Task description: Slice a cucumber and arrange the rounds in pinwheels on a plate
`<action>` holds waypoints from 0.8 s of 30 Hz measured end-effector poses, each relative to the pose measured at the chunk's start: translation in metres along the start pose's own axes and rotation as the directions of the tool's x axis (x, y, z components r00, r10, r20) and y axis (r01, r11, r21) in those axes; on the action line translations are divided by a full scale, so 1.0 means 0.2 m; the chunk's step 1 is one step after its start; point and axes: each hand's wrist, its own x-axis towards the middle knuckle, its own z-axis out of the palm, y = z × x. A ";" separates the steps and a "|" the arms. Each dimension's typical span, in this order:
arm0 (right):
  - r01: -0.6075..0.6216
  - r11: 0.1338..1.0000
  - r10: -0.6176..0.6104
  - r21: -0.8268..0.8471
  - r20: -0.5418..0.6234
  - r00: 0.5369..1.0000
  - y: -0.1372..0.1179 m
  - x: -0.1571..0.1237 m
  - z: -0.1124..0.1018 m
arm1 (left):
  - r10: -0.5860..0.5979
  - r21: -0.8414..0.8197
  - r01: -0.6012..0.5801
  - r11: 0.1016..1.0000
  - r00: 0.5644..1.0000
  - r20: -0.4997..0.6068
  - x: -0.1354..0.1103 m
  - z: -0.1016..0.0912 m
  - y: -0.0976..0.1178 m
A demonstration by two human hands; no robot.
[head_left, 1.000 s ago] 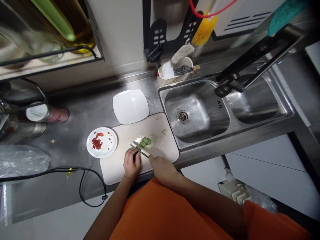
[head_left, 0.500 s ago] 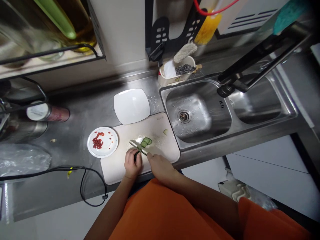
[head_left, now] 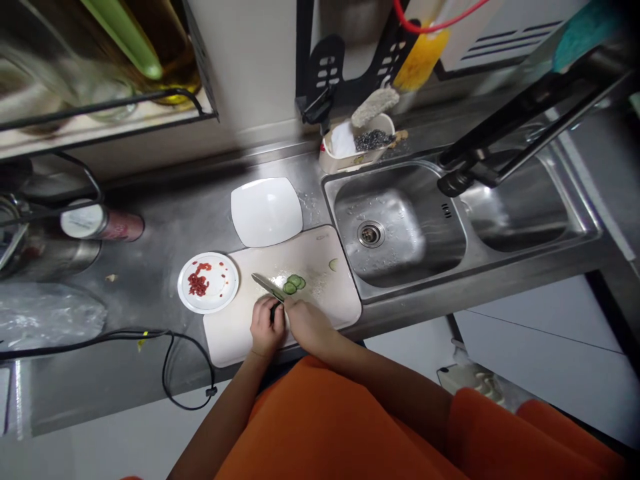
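Note:
A pale cutting board (head_left: 320, 248) lies on the steel counter beside the sink. My left hand (head_left: 267, 328) is curled on the board, fingers closed on a dark green cucumber end (head_left: 273, 311). My right hand (head_left: 309, 323) lies close against it and grips a knife (head_left: 267, 285), whose blade points up and left over the cucumber. A few cut cucumber slices (head_left: 294, 283) lie just right of the blade. One more slice (head_left: 333, 265) sits alone nearer the sink.
A round white plate (head_left: 227, 297) with chopped red pieces stands left of the board, a square white plate (head_left: 267, 211) behind it. The sink (head_left: 400, 227) with a black faucet (head_left: 480, 160) is at the right. A can (head_left: 103, 225) and a black cable (head_left: 165, 363) lie at the left.
My right hand and the knife have shifted left, so the hand now lies against my left hand. The left hand has stayed on the cucumber.

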 end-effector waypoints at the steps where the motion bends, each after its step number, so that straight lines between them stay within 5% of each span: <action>1: 0.002 1.000 -0.002 -0.002 -0.009 1.000 0.00 0.00 0.00 | -0.002 0.004 0.002 1.000 1.000 0.001 0.00 0.00 0.00; 8: 0.048 0.996 -0.050 -0.079 -0.022 0.998 0.07 -0.02 -0.02 | -0.044 -0.006 0.044 0.999 0.998 0.033 0.01 -0.05 0.01; 17: 0.087 0.963 -0.121 -0.254 -0.121 0.985 0.25 -0.13 -0.11 | -0.186 0.284 0.236 0.929 0.964 -0.190 -0.14 -0.43 -0.26; 24: 0.105 0.943 -0.182 -0.315 -0.225 0.957 0.38 -0.12 -0.10 | -0.243 0.323 0.282 0.903 0.958 -0.155 -0.19 -0.45 -0.31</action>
